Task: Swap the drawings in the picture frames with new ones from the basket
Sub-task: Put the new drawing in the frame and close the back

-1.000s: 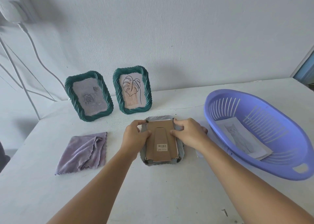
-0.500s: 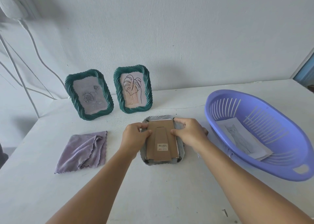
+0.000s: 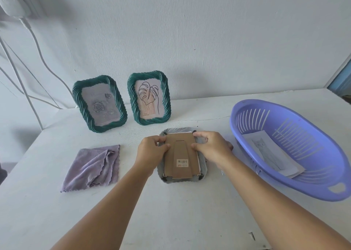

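A picture frame (image 3: 167, 180) lies face down on the white table, its brown cardboard back panel (image 3: 182, 155) with a barcode sticker facing up. My left hand (image 3: 150, 153) grips the frame's left edge, thumb on the cardboard. My right hand (image 3: 210, 147) holds the right edge, with a fingertip at the small clip on the top right corner. Two green twisted frames stand against the wall: one with a rose drawing (image 3: 99, 103), one with a leaf drawing (image 3: 149, 98). The purple basket (image 3: 322, 185) at the right holds cat drawings (image 3: 273, 155).
A folded lilac cloth (image 3: 93, 167) lies left of the face-down frame. A small dark screw (image 3: 252, 235) lies near the table's front edge. White cables (image 3: 38, 46) run down the wall at the left. The table's left edge drops off beyond the cloth.
Both hands stay on the face-down frame; the right fingertips have shifted slightly toward the top right corner. The frame has not moved.
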